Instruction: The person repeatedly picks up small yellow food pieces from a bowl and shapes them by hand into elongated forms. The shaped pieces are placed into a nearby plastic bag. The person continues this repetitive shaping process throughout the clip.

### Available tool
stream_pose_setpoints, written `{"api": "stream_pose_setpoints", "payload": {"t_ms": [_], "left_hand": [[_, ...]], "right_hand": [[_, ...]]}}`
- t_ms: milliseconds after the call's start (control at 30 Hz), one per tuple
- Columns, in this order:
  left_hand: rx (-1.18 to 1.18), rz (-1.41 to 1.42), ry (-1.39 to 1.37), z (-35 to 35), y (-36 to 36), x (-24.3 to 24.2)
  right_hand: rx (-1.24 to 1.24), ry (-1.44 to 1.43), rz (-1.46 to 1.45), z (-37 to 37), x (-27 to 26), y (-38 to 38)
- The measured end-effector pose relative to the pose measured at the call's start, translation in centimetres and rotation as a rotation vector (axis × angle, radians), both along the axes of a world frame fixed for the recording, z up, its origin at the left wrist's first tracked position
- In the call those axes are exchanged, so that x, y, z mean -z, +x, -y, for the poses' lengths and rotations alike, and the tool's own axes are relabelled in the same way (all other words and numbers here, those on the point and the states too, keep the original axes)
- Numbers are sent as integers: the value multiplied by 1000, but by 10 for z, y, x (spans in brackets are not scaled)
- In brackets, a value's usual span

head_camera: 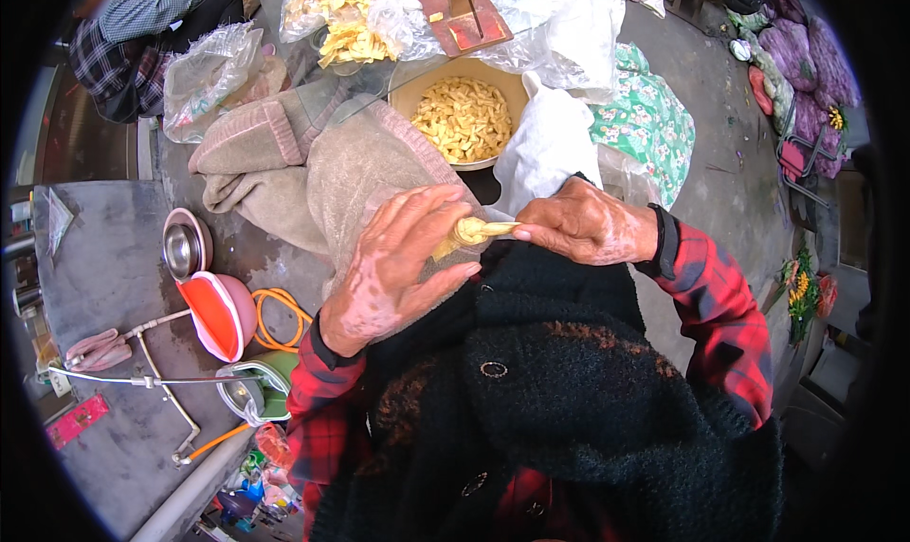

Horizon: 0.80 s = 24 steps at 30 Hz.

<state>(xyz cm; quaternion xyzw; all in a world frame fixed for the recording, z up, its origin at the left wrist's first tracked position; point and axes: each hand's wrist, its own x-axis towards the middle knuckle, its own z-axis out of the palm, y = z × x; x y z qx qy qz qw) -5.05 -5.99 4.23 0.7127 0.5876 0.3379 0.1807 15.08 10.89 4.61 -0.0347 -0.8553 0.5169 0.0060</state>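
A pale yellow knotted strip lies between my hands above my lap. My right hand pinches its thin end between thumb and fingers. My left hand is spread at the knot's other side, fingers apart, with part of the yellow strip behind them; whether it grips the strip is hidden. Beyond my hands stands a round basin holding many small yellow pieces. A beige cloth with pink edging lies over my lap at the left, and a white cloth is right of the basin.
A wooden board with an upright block lies past the basin, beside a plastic bag of yellow strips. Pink basins, a green bucket and an orange hose are at left. Another person sits at the upper left.
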Motion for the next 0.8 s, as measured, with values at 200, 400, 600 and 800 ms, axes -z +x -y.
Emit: {"api": "stream_pose_setpoints", "payload": {"t_ms": [200, 400, 600, 800], "left_hand": [[86, -152, 65, -18, 29, 14], [357, 124, -154, 5, 18, 12], [337, 228, -306, 20, -15, -19], [0, 263, -308, -15, -41, -18]], "right_hand": [[-30, -3, -25, -1, 5, 7], [-187, 10, -76, 10, 7, 22], [-162, -34, -196, 19, 3, 8], [20, 21, -196, -14, 9, -25]]}}
